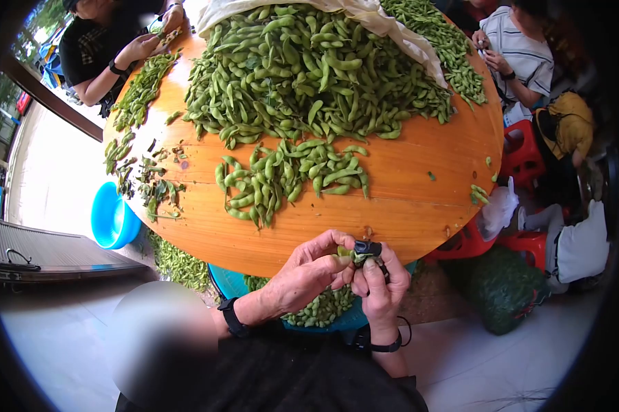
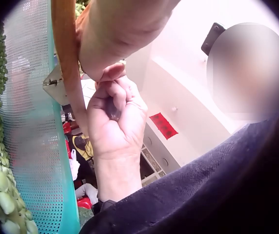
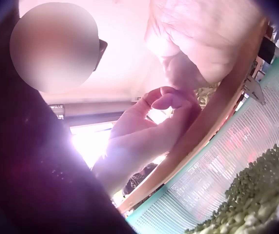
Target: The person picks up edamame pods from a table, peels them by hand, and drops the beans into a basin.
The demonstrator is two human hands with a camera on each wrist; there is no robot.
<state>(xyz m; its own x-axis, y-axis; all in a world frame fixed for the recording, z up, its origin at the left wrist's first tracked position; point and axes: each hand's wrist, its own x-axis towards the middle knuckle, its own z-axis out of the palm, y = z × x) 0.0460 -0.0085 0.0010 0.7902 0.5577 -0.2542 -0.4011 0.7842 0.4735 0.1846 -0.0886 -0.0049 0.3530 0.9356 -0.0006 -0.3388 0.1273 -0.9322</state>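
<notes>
In the head view, the left hand (image 1: 308,273) and the right hand (image 1: 381,283) meet at the table's near edge. Thumb and fingers of the left pinch a green pod (image 1: 344,253); the right holds its other side, with a small black object (image 1: 367,248) at its fingers. Both wrist views show the fingertips close together, the pod mostly hidden: left hand (image 2: 124,36) and right hand (image 2: 117,122); right hand (image 3: 203,41) and left hand (image 3: 146,129). Beneath them is a teal mesh basket (image 2: 41,195) of shelled beans (image 1: 323,309). Loose pods (image 1: 278,177) lie on the table.
A large pod heap (image 1: 309,75) under cloth covers the back of the round table (image 1: 412,178). Plant scraps (image 1: 158,192) lie at left. A blue basin (image 1: 114,216) stands beyond the left edge, red stools (image 1: 522,154) at right. Two people work across the table.
</notes>
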